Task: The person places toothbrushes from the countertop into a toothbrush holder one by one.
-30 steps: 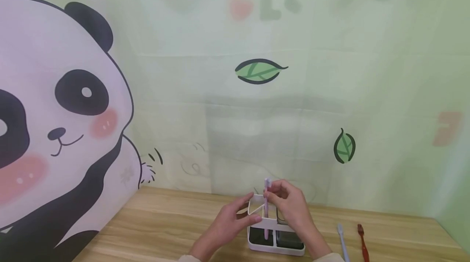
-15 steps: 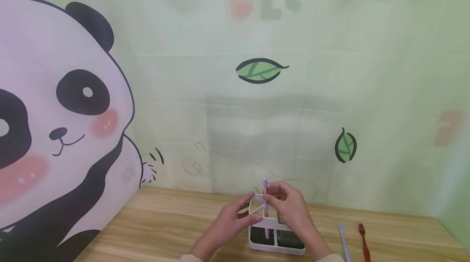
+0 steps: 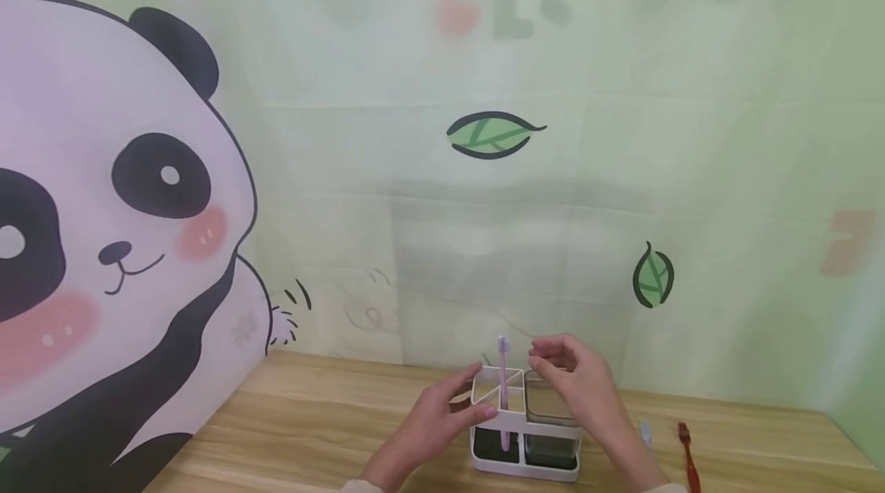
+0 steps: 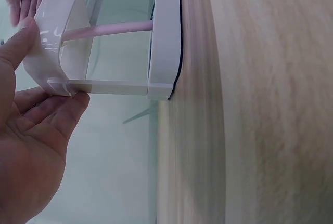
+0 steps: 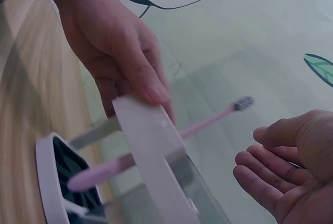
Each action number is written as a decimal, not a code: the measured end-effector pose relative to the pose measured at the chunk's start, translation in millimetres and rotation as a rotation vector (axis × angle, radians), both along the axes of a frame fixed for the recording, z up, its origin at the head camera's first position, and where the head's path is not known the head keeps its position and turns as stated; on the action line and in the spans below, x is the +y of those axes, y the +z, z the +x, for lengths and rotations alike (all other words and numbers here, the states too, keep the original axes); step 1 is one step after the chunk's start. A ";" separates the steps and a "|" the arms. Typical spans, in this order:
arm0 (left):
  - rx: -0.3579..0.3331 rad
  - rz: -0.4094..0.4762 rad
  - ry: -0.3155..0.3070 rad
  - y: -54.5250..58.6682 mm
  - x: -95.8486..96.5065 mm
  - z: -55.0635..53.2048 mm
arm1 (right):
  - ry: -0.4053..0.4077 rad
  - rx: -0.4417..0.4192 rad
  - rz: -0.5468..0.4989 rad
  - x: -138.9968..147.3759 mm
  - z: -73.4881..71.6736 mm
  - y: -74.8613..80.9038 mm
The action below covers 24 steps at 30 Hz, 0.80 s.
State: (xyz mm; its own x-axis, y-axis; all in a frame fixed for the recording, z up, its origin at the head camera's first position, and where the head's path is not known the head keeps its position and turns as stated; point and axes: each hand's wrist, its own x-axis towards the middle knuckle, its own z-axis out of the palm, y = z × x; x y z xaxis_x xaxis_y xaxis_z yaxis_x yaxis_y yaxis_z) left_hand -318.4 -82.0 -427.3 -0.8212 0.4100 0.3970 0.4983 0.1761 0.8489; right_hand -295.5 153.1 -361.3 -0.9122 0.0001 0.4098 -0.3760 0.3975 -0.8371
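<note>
A white toothbrush holder (image 3: 512, 422) with a divided top frame and a dark base stands on the wooden table. My left hand (image 3: 439, 416) grips its left side, thumb at the front and fingers behind, as the left wrist view also shows. A pink toothbrush (image 3: 503, 370) stands in one of the left compartments, bristles up; its handle (image 5: 96, 176) passes down through the frame. My right hand (image 3: 584, 385) hovers over the holder's right side, apart from the toothbrush, with loosely bent fingers and nothing in them. Below it, a clear cup (image 3: 546, 399) fills the right compartment, partly hidden.
On the table to the right lie a light-blue toothbrush (image 3: 646, 433), mostly hidden by my right forearm, and a red-brown toothbrush (image 3: 687, 454). Behind the table hangs a green backdrop (image 3: 332, 170) with a printed panda (image 3: 173, 94).
My right hand has let go of the pink toothbrush and moved right, away from it. The toothbrush stays standing in the holder. My left hand keeps its grip.
</note>
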 end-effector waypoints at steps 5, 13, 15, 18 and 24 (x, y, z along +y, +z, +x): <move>-0.014 0.002 0.004 0.4 0.3 0.9 | -0.043 -0.020 0.059 20.4 4.3 5.9; -0.009 0.002 0.002 0.6 0.9 0.0 | -0.091 -0.026 0.134 49.5 12.5 7.2; -0.011 0.005 -0.001 0.4 1.1 0.1 | -0.102 -0.014 0.151 57.0 13.3 5.4; -0.012 0.009 -0.005 0.0 1.4 0.2 | -0.119 -0.008 0.162 67.9 14.4 2.0; -0.018 0.011 0.000 -0.8 1.3 0.3 | -0.157 -0.035 0.180 82.6 14.6 -3.6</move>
